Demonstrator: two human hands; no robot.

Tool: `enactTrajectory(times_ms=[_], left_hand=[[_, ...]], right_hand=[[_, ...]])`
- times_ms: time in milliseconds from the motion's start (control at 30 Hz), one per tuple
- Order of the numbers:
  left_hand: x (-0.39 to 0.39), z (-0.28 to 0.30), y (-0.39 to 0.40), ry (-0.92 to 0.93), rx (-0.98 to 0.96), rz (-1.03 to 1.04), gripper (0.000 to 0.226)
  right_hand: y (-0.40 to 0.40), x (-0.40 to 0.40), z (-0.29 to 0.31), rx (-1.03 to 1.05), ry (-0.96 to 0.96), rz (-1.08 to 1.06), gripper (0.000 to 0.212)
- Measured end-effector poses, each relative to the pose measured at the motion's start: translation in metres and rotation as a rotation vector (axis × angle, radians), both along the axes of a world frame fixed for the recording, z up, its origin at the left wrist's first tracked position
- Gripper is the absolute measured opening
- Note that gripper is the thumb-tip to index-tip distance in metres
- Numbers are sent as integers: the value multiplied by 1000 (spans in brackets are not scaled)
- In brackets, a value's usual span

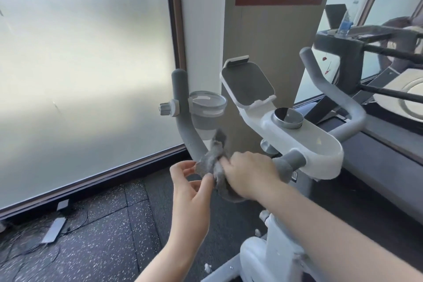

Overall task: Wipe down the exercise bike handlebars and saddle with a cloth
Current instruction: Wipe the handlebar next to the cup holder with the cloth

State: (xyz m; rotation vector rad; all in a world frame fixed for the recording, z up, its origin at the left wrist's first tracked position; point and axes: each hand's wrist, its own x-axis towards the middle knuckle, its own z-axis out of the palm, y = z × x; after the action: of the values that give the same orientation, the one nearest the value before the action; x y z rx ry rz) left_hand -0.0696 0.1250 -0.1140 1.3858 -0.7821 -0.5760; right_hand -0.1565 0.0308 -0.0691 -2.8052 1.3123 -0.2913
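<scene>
The left hand (191, 181) pinches one corner of the grey cloth (214, 162) between thumb and fingertips. The right hand (250, 174) grips the cloth, which is wrapped around the low bend of the left handlebar (184, 121). Just behind stands a cup holder (207, 104) clamped on this bar. Further right are the white console (304, 142) and the tablet tray (247, 84). The right handlebar (336, 98) is bare. The saddle is not visible.
</scene>
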Motion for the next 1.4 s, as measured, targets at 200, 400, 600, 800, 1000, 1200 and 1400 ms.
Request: enactTrajectory(times_ms=[200,400,600,800,1000,1200,1400], left_hand=[[3,-3,3,19,7,-28,26],[3,-3,-1,2,8,-21,26],[3,-1,1,-10,14,-21,25],[4,-2,1,-35,21,-36,24],[4,0,4,-20,37,-27,28],[5,1,0,-33,18,-32,26],[-1,-2,0,13,-5,-4,27]], right_hand=[[39,-8,-33,-188,-308,-114,43],[24,-4,7,-27,-81,-88,44],[36,-13,-31,-190,-281,-80,48],[14,-4,1,-15,-30,-59,36],[34,-10,-40,-189,-319,-73,57],[10,2,5,-32,-12,-56,34],[40,-12,-38,-208,-323,-85,52]])
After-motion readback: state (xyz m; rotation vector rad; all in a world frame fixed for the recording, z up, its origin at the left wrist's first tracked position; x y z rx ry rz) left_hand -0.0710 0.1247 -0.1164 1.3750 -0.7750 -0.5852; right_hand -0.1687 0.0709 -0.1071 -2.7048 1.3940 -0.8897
